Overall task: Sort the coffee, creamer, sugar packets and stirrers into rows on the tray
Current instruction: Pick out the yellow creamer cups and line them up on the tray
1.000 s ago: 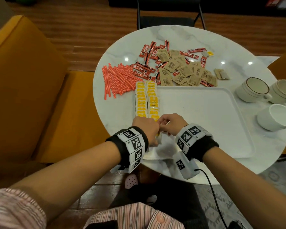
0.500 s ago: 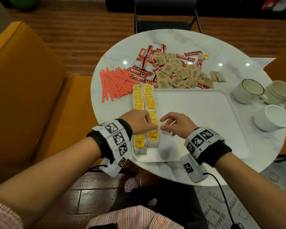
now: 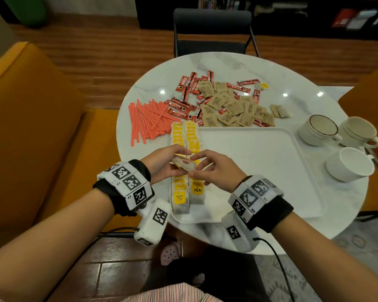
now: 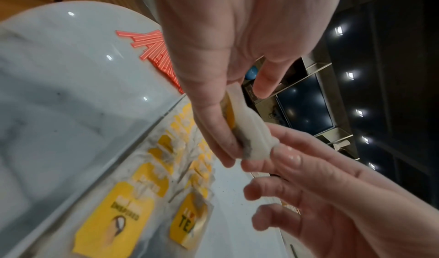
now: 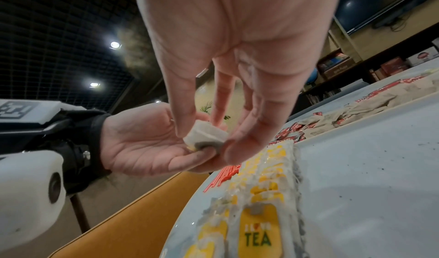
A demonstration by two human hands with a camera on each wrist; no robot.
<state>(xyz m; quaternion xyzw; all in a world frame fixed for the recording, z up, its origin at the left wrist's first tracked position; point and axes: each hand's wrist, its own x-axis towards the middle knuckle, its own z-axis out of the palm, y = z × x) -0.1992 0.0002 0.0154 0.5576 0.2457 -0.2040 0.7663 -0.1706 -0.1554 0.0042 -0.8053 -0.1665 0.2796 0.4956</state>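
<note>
Head view: both hands meet just above the near-left part of the white tray, sharing one tea bag. Left hand lies palm-up w/ the bag across its fingers, thumb over the top, so it's gripping the bag. Right hand pinches the bag's right end btwn thumb and index; its other fingers are loosely spread, holding nothing. Left wrist view shows the bag as a whitish pouch w/ a dark filling at one end, clamped by the left thumb and fingers, right fingertips touching its lower end. Right wrist view confirms: bag sits on the left fingers, right thumb and index on top of it. Under the hands, two rows of yellow-tagged tea bags run near-to-far along the tray's left edge; nearest tag reads TEA. Rest of the tray is bare. On the round marble table, far-left of the tray: a heap of orange stirrers. Just beyond the tray's far edge: red coffee sticks mixed w/ brown sugar packets, unsorted. One small yellow-tagged packet lies alone farther back. Three white cups stand right of the tray.
</note>
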